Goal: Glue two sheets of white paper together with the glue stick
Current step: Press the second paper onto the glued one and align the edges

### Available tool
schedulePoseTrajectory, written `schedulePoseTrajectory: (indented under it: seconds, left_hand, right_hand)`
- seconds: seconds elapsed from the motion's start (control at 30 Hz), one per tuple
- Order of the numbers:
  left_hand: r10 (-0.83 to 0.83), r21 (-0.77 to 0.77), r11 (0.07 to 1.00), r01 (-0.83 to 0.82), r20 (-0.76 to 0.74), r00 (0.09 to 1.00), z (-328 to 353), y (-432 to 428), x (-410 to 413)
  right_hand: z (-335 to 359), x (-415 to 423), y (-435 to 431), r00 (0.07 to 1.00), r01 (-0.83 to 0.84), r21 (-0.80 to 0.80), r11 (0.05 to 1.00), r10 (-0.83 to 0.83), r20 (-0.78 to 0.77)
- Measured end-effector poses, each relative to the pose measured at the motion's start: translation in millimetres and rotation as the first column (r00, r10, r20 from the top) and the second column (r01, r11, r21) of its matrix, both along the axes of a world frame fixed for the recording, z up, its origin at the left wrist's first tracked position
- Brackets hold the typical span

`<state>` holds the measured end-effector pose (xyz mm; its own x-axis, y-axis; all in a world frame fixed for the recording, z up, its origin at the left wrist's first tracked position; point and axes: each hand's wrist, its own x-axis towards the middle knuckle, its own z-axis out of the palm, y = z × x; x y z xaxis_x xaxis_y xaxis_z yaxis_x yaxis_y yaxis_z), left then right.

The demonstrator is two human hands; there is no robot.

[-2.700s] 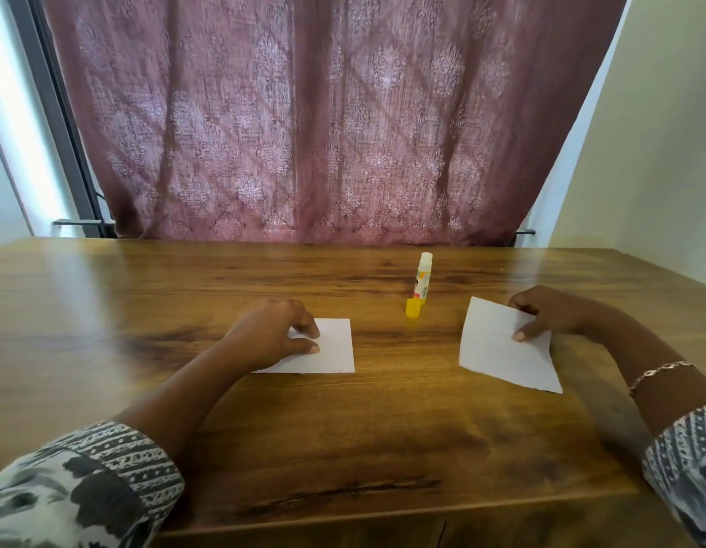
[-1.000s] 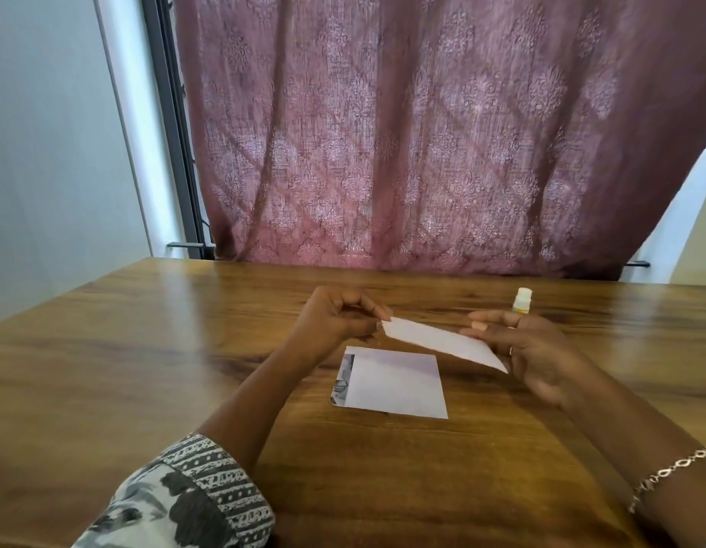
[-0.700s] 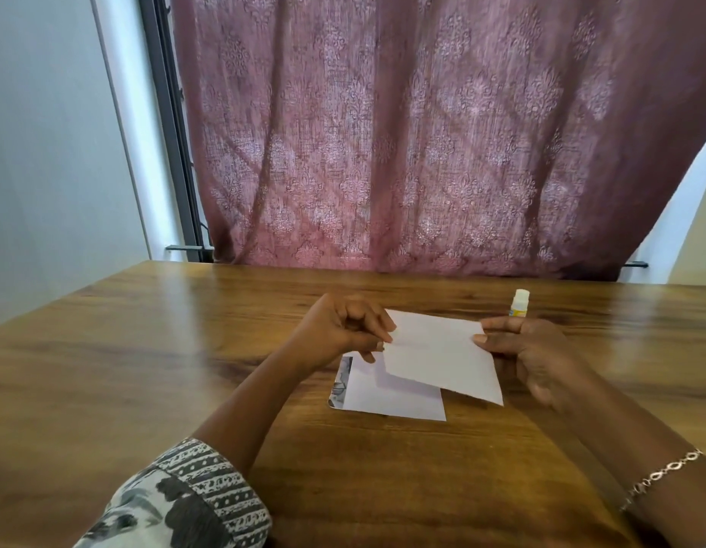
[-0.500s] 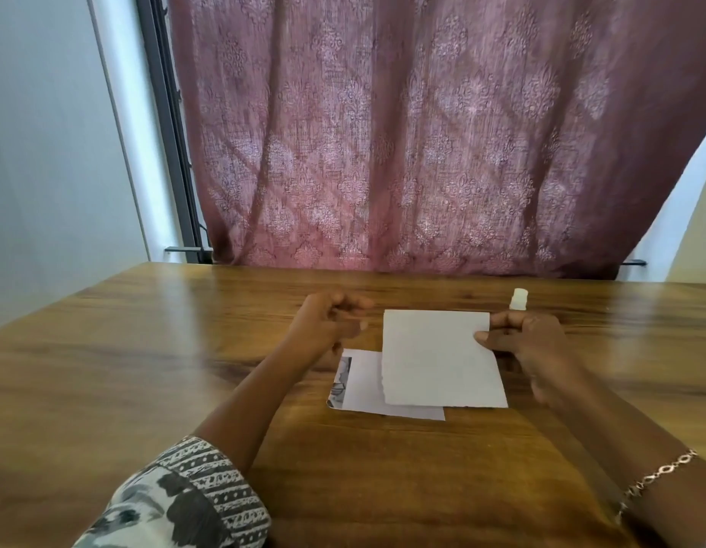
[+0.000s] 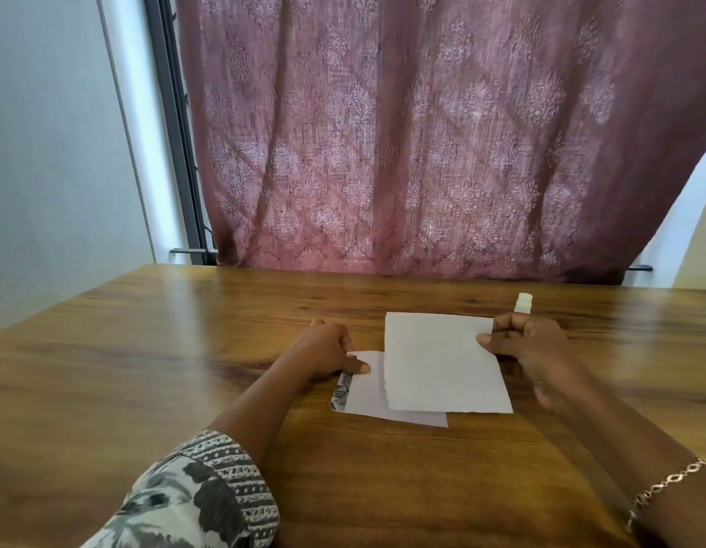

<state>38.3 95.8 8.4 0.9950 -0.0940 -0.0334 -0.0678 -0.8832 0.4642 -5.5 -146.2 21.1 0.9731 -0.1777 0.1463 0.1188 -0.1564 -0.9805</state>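
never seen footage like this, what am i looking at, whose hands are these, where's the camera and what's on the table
No machine here: a person wears one camera on the head, looking forward and down, so the picture shows their own two hands. A wooden table stands before a maroon curtain. The bottom sheet of white paper lies flat on it, with the thumb of the left hand resting on it. The right hand pinches the right edge of the top sheet, which overlaps the bottom one, offset to the right. A glue stick stands upright behind the right hand, partly hidden.

Head view, forward-down over table [image 5: 154,350], close.
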Motion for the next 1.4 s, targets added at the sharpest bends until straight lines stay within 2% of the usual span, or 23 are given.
schedulePoseTrajectory:
  seconds: [0.23, 0.43, 0.6, 0.73, 0.93, 1.13, 1.3, 1.4]
  left_hand:
    - [0.032, -0.145, 0.989, -0.031, 0.008, 0.999, 0.3, -3.5, -4.1]
    - [0.155, -0.33, 0.934, -0.136, 0.031, 0.987, 0.2, -3.5, -8.5]
    - [0.175, -0.582, 0.806, -0.108, 0.059, 0.983, 1.4, 0.9, -9.3]
    - [0.196, -0.69, 0.721, -0.065, 0.112, 0.974, 6.0, 1.1, -13.8]
    - [0.209, -0.75, 0.662, 0.0, 0.184, 0.961, 9.6, 2.1, -13.2]
    - [0.115, -0.776, 0.619, 0.122, 0.244, 0.963, 11.2, 2.4, -15.6]
    - [0.088, -0.834, 0.532, 0.145, 0.225, 0.97, 12.7, -0.2, -17.4]
    - [0.077, -0.844, 0.515, 0.154, 0.224, 0.971, 14.2, 1.2, -20.1]
  right_hand:
    - [1.2, -2.8, 3.6, 1.0, -0.013, 0.017, 1.0, 0.013, -0.001]
    - [-1.6, -4.4, 7.1, 0.996, -0.073, 0.134, 0.988, 0.079, -0.042]
    - [-5.5, -3.8, 16.6, 0.99, -0.113, 0.23, 0.967, 0.129, -0.057]
    - [-4.5, -3.0, 31.3, 0.994, -0.095, 0.226, 0.97, 0.103, -0.023]
    - [7.4, 7.6, 53.8, 0.996, -0.07, 0.224, 0.972, 0.054, 0.075]
    - [12.9, 8.7, 50.6, 0.978, -0.042, 0.207, 0.978, -0.002, 0.206]
    - [10.0, 6.9, 43.1, 0.982, -0.06, 0.261, 0.963, 0.011, 0.187]
    - [8.7, 7.8, 41.3, 0.986, -0.055, 0.259, 0.964, 0.011, 0.169]
